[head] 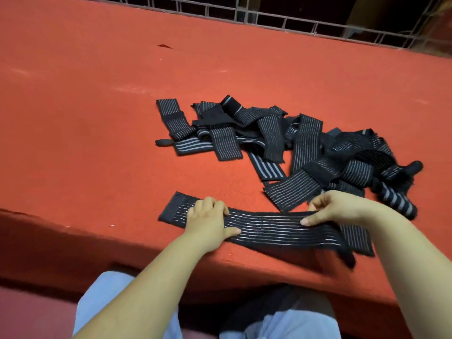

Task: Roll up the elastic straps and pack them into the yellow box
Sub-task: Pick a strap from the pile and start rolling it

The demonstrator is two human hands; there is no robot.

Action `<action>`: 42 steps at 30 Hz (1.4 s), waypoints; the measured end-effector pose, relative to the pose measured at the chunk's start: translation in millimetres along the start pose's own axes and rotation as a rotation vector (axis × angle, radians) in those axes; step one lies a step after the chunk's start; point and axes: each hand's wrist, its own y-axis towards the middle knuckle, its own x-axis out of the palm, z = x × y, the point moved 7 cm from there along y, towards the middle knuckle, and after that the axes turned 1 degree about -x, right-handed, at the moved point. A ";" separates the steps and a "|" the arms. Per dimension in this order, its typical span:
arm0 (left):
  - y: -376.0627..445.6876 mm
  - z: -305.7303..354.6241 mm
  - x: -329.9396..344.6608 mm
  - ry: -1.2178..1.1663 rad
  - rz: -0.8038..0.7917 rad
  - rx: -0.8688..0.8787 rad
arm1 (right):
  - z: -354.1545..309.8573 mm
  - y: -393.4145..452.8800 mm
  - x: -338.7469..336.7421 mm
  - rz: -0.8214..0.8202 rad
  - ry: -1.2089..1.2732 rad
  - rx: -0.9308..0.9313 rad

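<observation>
An elastic strap point(266, 228) is lying flat along the red table's point(97, 118) near edge, the left hand point(208, 222) pressing it with curled fingers, the right hand point(335, 207) pinching its other end, the strap pile point(293, 145) lying just beyond.

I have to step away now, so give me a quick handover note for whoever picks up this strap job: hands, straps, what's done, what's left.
Left hand: fingers curled over the flat strap near its left end, pressing it to the red table.
Right hand: pinches the same strap toward its right end.
Loose strap pile: behind the hands, unrolled.
Yellow box: not in view.
Done: one strap laid out flat; no rolled strap visible.
Left: roll this strap, then the pile, and pack them all.
</observation>
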 end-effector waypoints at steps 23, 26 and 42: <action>37.6 120.2 12.4 -0.181 0.061 -0.031 | 91.4 -30.2 -18.9 0.687 -0.087 0.086; 54.2 94.9 9.1 -0.154 -0.006 -0.231 | 71.3 -16.1 -16.2 0.698 0.001 -0.009; 82.4 119.7 11.7 -0.786 0.058 -0.040 | 47.5 37.9 15.5 0.724 0.187 -0.112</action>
